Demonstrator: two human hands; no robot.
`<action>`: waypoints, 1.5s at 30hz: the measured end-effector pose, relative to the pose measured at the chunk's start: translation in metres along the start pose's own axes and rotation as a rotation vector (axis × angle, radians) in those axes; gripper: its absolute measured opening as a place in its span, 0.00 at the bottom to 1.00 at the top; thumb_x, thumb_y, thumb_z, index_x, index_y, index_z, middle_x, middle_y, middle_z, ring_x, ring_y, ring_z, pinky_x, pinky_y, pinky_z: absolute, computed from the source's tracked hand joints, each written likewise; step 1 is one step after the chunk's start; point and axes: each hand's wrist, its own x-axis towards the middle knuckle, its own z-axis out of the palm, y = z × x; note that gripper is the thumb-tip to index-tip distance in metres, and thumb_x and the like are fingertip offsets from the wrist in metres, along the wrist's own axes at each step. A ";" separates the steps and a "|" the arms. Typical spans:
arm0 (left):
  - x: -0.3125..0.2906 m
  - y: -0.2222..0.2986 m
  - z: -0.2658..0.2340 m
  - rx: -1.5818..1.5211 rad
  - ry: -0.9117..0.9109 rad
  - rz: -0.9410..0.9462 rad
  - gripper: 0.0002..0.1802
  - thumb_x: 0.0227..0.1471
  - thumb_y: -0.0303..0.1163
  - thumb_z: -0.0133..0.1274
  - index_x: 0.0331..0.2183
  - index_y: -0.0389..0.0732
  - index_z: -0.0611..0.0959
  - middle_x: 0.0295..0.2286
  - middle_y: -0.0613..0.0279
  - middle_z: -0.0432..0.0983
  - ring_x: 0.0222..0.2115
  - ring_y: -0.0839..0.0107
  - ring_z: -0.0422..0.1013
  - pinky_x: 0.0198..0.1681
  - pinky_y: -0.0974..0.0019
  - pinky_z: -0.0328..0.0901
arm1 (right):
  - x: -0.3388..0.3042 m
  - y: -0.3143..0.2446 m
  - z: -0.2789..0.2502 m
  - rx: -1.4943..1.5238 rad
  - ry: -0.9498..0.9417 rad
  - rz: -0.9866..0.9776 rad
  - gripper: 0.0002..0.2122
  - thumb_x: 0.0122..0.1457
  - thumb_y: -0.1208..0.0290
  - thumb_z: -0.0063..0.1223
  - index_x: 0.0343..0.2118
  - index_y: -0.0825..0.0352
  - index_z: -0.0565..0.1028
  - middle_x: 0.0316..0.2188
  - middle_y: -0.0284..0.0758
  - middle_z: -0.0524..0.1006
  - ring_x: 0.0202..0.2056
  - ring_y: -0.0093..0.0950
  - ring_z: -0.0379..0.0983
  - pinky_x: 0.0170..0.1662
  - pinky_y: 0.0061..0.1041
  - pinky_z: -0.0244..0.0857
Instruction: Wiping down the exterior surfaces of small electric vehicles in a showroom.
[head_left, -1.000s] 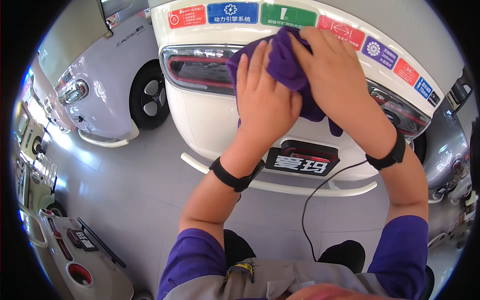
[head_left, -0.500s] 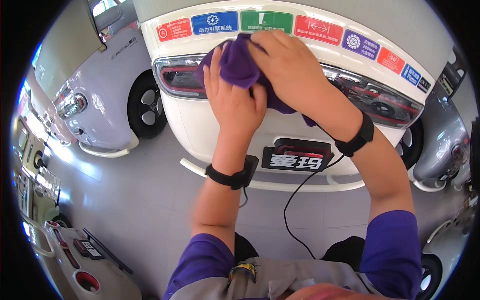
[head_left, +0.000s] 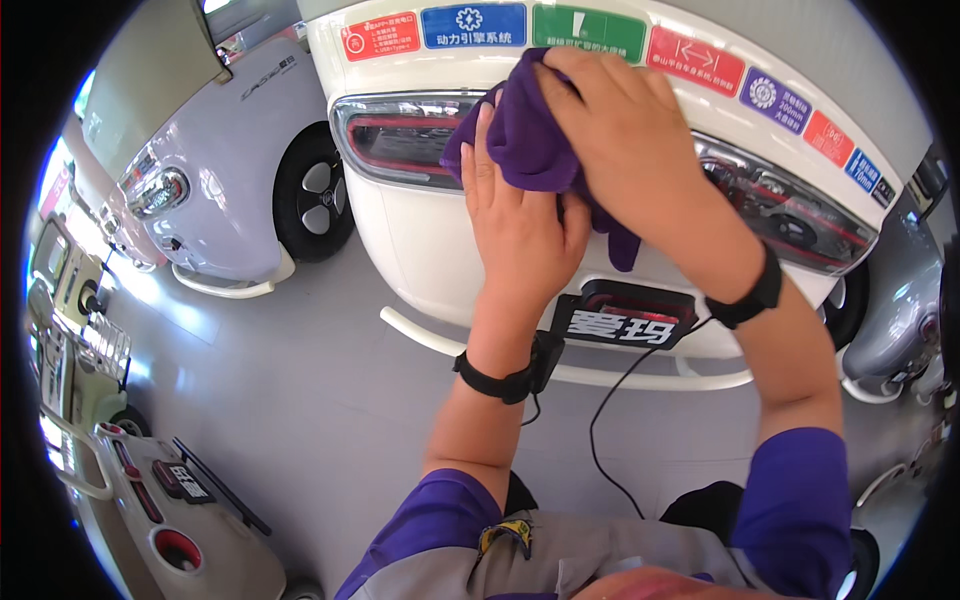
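Note:
A bunched purple cloth [head_left: 535,130] lies against the back of a cream-white vehicle [head_left: 410,235], between its two long light clusters. Over the cloth's upper right, my right hand [head_left: 620,135] is closed, its fingers curled on the fabric. My left hand [head_left: 520,215] holds the lower left part, fingers pointing up along the panel with folds of cloth between them and the thumb. One end of the cloth hangs below my right hand. The left light cluster [head_left: 395,140] is beside my left fingertips; the right light cluster [head_left: 790,205] is partly behind my right forearm.
Coloured stickers [head_left: 590,35] line the panel above the lights. Below are a dark plate [head_left: 625,315] and a white bumper bar [head_left: 650,380]. A thin black cable [head_left: 595,425] hangs from my right wristband. Other vehicles stand at left [head_left: 215,170], lower left [head_left: 190,500] and right [head_left: 900,300].
Both hands and the cloth have shifted a little to the right in the picture, and the whole view has shifted too. My hands stay on the cloth.

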 end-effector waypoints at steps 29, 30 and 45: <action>-0.010 0.010 0.010 -0.031 0.133 -0.001 0.27 0.43 0.25 0.51 0.50 0.36 0.76 0.57 0.40 0.62 0.59 0.31 0.54 0.58 0.33 0.49 | -0.009 -0.003 -0.007 0.122 -0.027 -0.018 0.19 0.49 0.72 0.51 0.46 0.67 0.74 0.48 0.35 0.74 0.49 0.34 0.71 0.50 0.30 0.65; -0.005 0.013 0.001 0.003 0.056 -0.024 0.30 0.42 0.25 0.52 0.51 0.36 0.75 0.57 0.39 0.61 0.59 0.33 0.53 0.59 0.34 0.49 | -0.012 0.003 -0.012 0.091 -0.055 0.005 0.18 0.49 0.72 0.51 0.45 0.66 0.75 0.46 0.33 0.74 0.50 0.30 0.70 0.49 0.28 0.65; -0.007 0.017 0.010 0.049 0.031 -0.040 0.31 0.43 0.26 0.50 0.53 0.35 0.73 0.59 0.36 0.58 0.61 0.37 0.53 0.60 0.36 0.47 | 0.008 0.011 -0.020 0.034 -0.147 -0.134 0.20 0.49 0.77 0.49 0.48 0.69 0.73 0.49 0.35 0.73 0.49 0.36 0.71 0.51 0.31 0.66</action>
